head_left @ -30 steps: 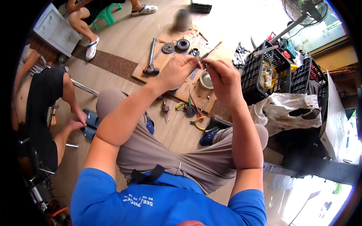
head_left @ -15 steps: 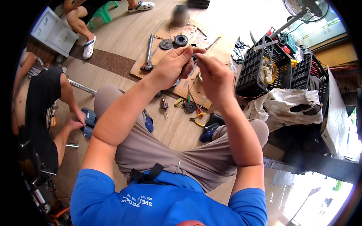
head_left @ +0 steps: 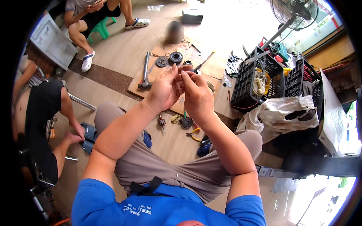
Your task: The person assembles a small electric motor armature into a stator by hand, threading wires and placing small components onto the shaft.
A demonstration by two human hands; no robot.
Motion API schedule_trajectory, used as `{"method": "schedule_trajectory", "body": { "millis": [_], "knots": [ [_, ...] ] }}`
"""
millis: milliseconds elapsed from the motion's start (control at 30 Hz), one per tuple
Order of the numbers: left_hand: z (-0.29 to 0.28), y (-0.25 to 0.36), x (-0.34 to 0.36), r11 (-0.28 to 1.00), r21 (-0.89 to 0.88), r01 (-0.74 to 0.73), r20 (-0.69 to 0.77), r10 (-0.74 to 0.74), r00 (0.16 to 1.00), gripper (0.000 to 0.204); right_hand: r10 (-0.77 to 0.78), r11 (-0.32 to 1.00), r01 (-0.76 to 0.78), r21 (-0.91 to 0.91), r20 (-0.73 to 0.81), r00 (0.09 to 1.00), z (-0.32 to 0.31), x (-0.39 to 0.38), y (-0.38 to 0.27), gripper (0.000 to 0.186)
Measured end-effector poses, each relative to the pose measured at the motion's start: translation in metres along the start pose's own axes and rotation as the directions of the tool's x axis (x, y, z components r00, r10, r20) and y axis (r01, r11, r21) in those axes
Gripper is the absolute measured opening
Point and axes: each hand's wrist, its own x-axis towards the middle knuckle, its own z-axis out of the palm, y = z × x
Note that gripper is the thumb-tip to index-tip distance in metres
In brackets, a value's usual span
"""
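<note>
My left hand [head_left: 166,89] and my right hand [head_left: 197,92] meet over a cardboard sheet [head_left: 135,87]. Their thumbs and fingertips pinch together on something too small or hidden to make out. Left of them lies a hammer [head_left: 146,69] with a metal handle. Beyond my fingers are a black ring-shaped part [head_left: 175,57] and a dark round disc [head_left: 162,61]. Nearer me, on the floor, are a motor armature [head_left: 161,122] with a thin shaft, a dark round part [head_left: 186,122] and yellow-handled pliers [head_left: 194,135]. The hands hide part of the sheet.
Black plastic crates [head_left: 247,84] with tools stand at the right, a whitish cloth [head_left: 283,113] beside them. A standing fan [head_left: 296,13] is behind. Two people sit at the left, one on a green stool [head_left: 100,30]. A grey box [head_left: 192,17] stands at the back.
Both hands have come down and nearer to me, still together at the fingertips. The right hand has turned with its back more upward. The whole view has shifted slightly.
</note>
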Motion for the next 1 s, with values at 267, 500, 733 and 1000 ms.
{"method": "schedule_trajectory", "body": {
  "millis": [267,500,733,1000],
  "knots": [
    [0.002,-0.010,-0.003,0.986,0.159,-0.046,-0.065,0.057,0.996,0.049,-0.032,0.997,0.037,-0.071,0.074,0.997,0.002,0.000,-0.006,0.042],
    [-0.009,0.004,0.002,0.973,0.180,-0.145,-0.065,0.159,0.985,0.049,-0.085,0.993,0.085,0.080,0.002,0.996,0.009,0.002,-0.006,0.042],
    [-0.013,0.028,0.003,0.988,0.030,-0.153,-0.134,0.156,0.979,0.041,-0.030,0.988,0.023,0.153,0.040,0.999,0.005,0.001,-0.008,0.020],
    [-0.003,0.039,0.004,0.984,-0.009,-0.177,-0.378,0.160,0.912,0.046,-0.018,0.983,0.002,0.183,0.081,0.997,0.009,-0.002,-0.010,0.008]
  ]
}}
